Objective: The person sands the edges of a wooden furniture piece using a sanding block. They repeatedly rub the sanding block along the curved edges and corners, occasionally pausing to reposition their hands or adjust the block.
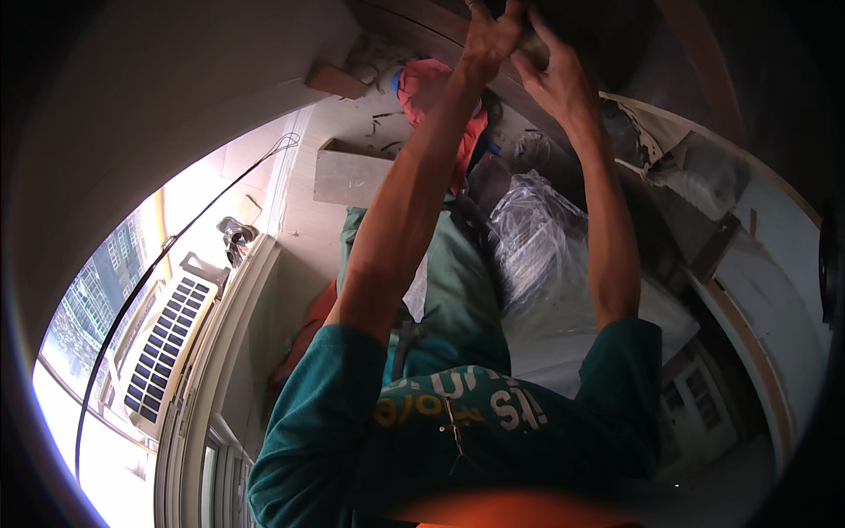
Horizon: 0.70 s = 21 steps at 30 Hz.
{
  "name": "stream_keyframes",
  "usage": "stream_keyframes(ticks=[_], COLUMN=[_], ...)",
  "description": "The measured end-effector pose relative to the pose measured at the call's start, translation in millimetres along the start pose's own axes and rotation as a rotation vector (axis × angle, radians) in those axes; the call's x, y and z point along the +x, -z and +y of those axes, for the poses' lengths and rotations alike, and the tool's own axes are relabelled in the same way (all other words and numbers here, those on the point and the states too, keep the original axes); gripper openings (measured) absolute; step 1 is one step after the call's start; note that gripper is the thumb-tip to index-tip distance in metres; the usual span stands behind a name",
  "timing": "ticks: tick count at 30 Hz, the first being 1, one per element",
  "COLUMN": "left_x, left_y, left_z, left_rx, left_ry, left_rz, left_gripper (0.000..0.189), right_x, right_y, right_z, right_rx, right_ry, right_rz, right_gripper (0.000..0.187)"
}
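Observation:
Both my forearms reach up to the top edge of the head view. My left hand (492,39) is raised close beside my right hand (554,72), near a dark brown surface. The fingertips of my left hand run into the top edge of the picture. The thumb and a finger of my right hand are spread apart, and a dim, pale patch shows between them. Whether either hand holds something small cannot be told in the shadow. Below the hands lies a red cloth or bag (426,89) with a blue part.
A wooden box (350,178) and a brown block (337,80) lie to the left. Crumpled clear plastic sheeting (535,231) covers something at right. Farther left are a window frame (218,317), an outdoor air-conditioner unit (170,350) and a black cable (125,310).

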State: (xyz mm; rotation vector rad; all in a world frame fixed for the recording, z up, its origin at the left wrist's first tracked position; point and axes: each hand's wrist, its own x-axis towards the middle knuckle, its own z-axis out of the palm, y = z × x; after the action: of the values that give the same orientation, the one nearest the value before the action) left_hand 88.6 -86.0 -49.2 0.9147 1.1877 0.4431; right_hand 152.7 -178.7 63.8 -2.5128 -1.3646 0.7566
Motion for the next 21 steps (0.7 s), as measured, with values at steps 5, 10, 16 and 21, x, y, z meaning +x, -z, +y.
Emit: stream_keyframes(ticks=[5,10,16,21], left_x=[-2,-7,0,4], left_y=[3,28,15,12], left_z=[-8,-11,-11,-20], left_rx=[-0.256,0.16,-0.286,-0.058], left_ry=[-0.152,-0.165,-0.257,-0.207], left_rz=[-0.131,-0.154,-0.222,-0.074], left_gripper=[0.077,0.086,0.06,0.062], right_x=[-6,-6,-2,-1], right_y=[-19,-26,-27,-28], right_z=[3,-7,-3,-2], right_rx=[0.031,-0.03,-0.003,0.086], right_ry=[0.347,0.37,0.32,0.29], right_rz=[0.274,0.301,0.249,0.215], right_gripper=[0.063,0.066,0.064,0.065])
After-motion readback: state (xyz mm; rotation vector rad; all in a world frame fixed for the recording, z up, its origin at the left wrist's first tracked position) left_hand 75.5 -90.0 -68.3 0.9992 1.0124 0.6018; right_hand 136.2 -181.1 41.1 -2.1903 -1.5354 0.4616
